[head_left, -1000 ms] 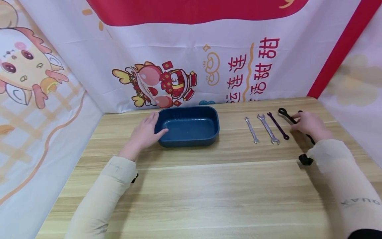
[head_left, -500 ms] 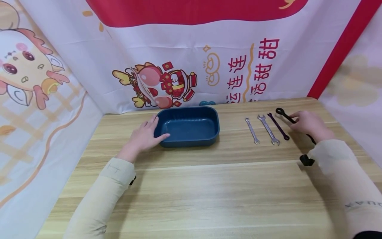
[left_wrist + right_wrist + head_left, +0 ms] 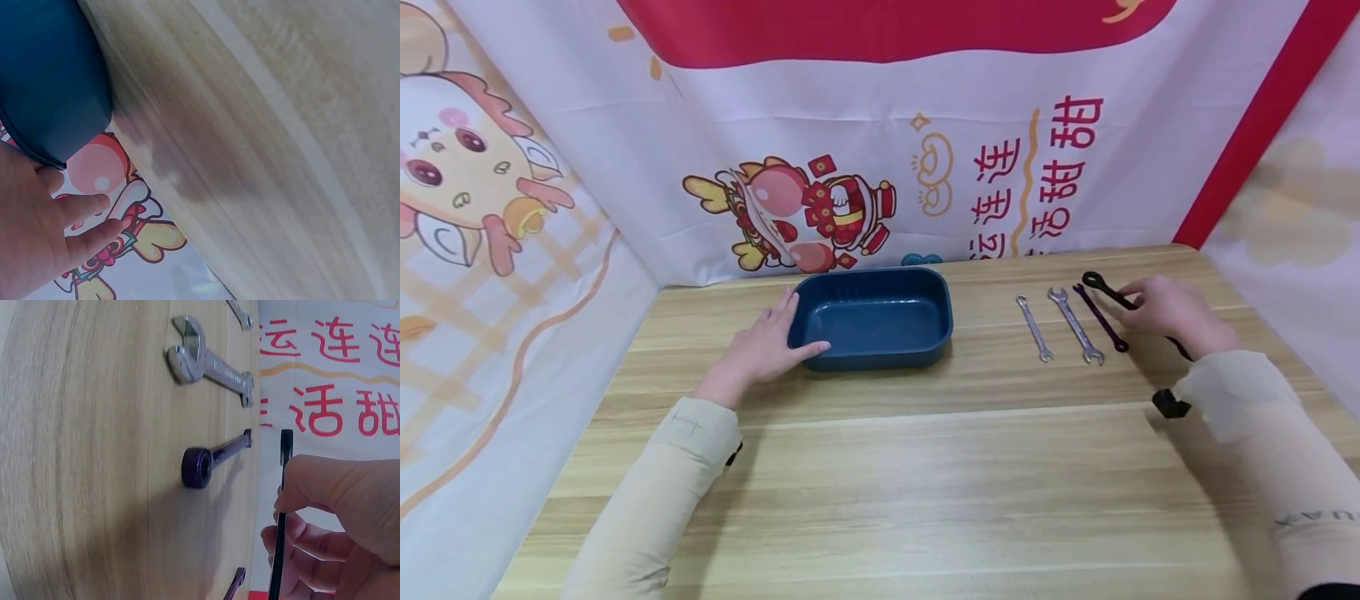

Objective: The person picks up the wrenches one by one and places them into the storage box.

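My left hand (image 3: 763,346) lies against the left end of a dark blue rectangular bin (image 3: 872,358), thumb at its near rim. In the left wrist view, the fingers (image 3: 94,240) are straight and spread beside the bin (image 3: 56,75). My right hand (image 3: 1176,312) pinches a black wrench (image 3: 1108,289) between thumb and fingers. The right wrist view has this wrench (image 3: 286,447) edge-on, apart from the table. To its left lie a dark purple wrench (image 3: 1101,318), a larger silver open-ended wrench (image 3: 1075,325) and a small silver wrench (image 3: 1033,329).
Another dark wrench (image 3: 234,584) lies on the table, mostly hidden by the right hand in the head view. The wooden table (image 3: 910,492) meets a printed cloth backdrop (image 3: 925,100) close behind the bin. Cloth also hangs at both sides.
The right hand has lifted the black wrench, and its far end has shifted left toward the purple wrench. The left thumb has slid slightly right along the bin; the bin has barely moved.
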The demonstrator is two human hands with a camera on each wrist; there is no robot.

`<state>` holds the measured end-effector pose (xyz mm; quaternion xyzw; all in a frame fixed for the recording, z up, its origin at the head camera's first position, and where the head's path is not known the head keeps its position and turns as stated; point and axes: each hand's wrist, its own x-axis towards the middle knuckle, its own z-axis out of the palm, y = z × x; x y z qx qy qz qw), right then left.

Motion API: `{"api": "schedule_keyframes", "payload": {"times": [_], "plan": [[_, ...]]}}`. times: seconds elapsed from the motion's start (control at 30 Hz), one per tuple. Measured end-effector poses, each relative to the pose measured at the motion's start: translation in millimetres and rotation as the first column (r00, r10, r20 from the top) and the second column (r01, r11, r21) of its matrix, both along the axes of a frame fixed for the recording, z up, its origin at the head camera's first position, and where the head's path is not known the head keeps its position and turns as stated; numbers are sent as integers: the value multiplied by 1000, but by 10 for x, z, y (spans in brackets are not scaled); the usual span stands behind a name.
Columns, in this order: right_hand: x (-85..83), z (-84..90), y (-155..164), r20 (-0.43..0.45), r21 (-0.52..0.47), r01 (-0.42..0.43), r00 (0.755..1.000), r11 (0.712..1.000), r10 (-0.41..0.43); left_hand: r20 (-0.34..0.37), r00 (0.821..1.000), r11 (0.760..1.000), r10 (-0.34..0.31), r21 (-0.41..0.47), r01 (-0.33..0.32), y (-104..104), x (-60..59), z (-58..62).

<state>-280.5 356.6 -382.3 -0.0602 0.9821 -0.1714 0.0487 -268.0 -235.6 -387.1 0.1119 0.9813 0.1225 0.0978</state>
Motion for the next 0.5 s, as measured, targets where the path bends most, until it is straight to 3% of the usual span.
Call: {"api": "schedule_keyframes", "payload": {"times": [0.5], "plan": [[31,141,-315,15,-22,-36,999,999,36,5,1000,999,-8,41,8,-10,16,-4]]}}
